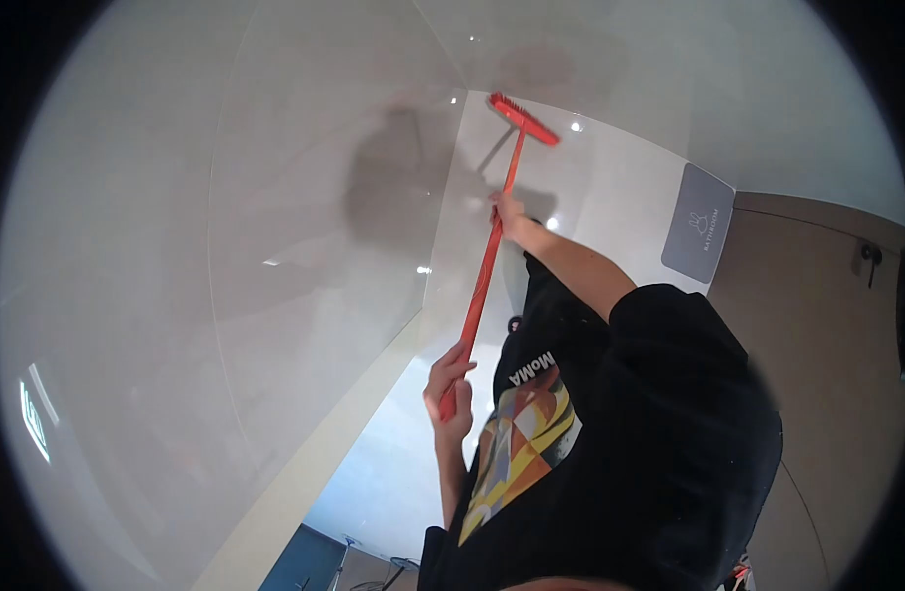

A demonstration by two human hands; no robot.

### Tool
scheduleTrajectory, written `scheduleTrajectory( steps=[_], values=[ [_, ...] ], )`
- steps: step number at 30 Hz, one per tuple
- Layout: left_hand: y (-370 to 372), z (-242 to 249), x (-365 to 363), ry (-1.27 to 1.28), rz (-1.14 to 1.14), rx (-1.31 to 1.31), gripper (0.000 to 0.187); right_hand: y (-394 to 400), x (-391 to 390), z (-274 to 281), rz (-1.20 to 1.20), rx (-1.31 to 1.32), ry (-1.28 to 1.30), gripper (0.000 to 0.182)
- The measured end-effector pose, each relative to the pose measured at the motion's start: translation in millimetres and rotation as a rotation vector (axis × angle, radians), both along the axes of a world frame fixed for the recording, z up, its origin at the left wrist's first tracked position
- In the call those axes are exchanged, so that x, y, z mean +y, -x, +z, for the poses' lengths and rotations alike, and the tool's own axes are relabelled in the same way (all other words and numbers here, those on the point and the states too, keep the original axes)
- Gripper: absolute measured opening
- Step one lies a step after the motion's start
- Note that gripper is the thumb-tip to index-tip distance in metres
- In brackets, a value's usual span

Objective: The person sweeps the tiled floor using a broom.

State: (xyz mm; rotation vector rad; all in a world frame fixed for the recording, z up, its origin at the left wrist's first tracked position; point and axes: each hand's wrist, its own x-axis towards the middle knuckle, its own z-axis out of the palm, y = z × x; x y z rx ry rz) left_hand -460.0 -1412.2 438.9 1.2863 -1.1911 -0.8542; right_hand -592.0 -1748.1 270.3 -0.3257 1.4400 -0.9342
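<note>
A red long-handled scrub brush (484, 281) runs diagonally through the middle of the head view. Its wide head (524, 119), with bristles along the upper edge, lies near a line where two pale surfaces meet; whether it touches either cannot be told. My right hand (509, 215) is closed round the thinner part of the handle, below the head. Lower down, my left hand (451, 387) grips the thicker end of the handle. My black shirt with a coloured print fills the lower right.
Glossy pale wall panels (305, 246) with shadows and light reflections stand at the left. A grey mat (704, 225) marked BATHROOM lies right of the brush, beside a brown door (812, 315) with a dark handle (871, 255). A dark blue surface (303, 561) shows at the bottom.
</note>
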Motion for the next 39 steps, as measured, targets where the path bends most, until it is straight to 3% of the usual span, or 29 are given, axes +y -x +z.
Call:
scheduleTrajectory(
  steps=[3, 5, 6, 7, 8, 9, 11, 12, 15, 17, 21, 23, 24, 26, 27, 30, 35, 39],
  values=[
    [3.1, 9.9, -67.0, 0.037, 0.082, 0.153, 0.019, -17.3, -77.0, 63.8, 0.024, -0.01, 0.116, 0.023],
    [14.2, 37.3, -128.2, 0.01, 0.244, 0.408, 0.025, -29.0, -114.2, 121.7, 0.194, 0.156, 0.273, 0.03],
    [23.6, 40.6, -137.8, 0.054, 0.287, 0.429, 0.027, -19.3, -112.3, 124.1, 0.184, 0.151, 0.268, 0.03],
    [30.7, 45.7, -144.6, 0.029, 0.282, 0.34, 0.025, -7.7, -109.6, 124.2, 0.338, 0.254, 0.194, 0.038],
    [38.6, 52.9, -150.8, 0.091, 0.25, 0.207, 0.024, 3.3, -101.9, 125.8, 0.493, 0.356, 0.118, 0.048],
    [45.7, 59.3, -150.3, 0.154, 0.216, 0.076, 0.023, 12.8, -84.1, 131.2, 0.485, 0.349, 0.113, 0.048],
    [50.7, 64.7, -132.8, 0.185, 0.192, -0.009, 0.024, 29.3, -34.8, 148.5, 0.648, 0.439, 0.182, 0.083],
    [52.2, 66.6, -123.5, 0.221, 0.177, -0.088, 0.025, 35.6, -14.3, 158.9, 0.639, 0.432, 0.178, 0.083],
    [58.1, 77.2, -78.9, 0.105, 0.169, 0.072, 0.023, 56.2, 38.0, 186.0, 0.549, 0.305, 0.151, 0.093],
    [69.4, 86.2, -54.0, 0.077, 0.175, 0.11, 0.023, 72.8, 68.1, 201.3, 0.642, 0.293, 0.135, 0.1],
    [99.1, 113.7, -13.3, -0.018, 0.198, 0.135, 0.022, 89.6, 120.7, 192.1, 0.549, 0.24, 0.092, 0.099],
    [111.0, 134.8, -1.3, -0.06, 0.187, 0.113, 0.022, 90.7, 140.9, 192.3, 0.352, 0.159, 0.098, 0.087],
    [115.6, 146.2, -2.6, 0.054, 0.142, -0.024, 0.021, 97.6, 143.3, 195.5, 0.343, 0.152, 0.094, 0.087],
    [130.4, 181.3, -12.0, 0.31, 0.086, -0.191, 0.018, 114.2, 139.5, 204.7, 0.279, -0.173, 0.099, 0.062],
    [138.1, 198.8, -14.9, 0.307, 0.076, -0.196, 0.018, 120.2, 145.7, 217.2, 0.269, -0.179, 0.096, 0.062],
    [165.0, 244.9, -13.6, 0.232, 0.0, -0.333, 0.014, 138.0, 166.1, 270.5, 0.041, -0.326, 0.164, 0.037],
    [211.0, 310.9, 32.0, 0.235, -0.127, -0.525, 0.011, 189.8, 243.4, 334.3, 0.07, -0.218, 0.217, 0.043],
    [216.6, 366.7, 85.3, 0.173, -0.133, -0.52, 0.016, 195.0, 318.0, 361.9, 0.144, -0.189, 0.179, 0.034]
  ],
)
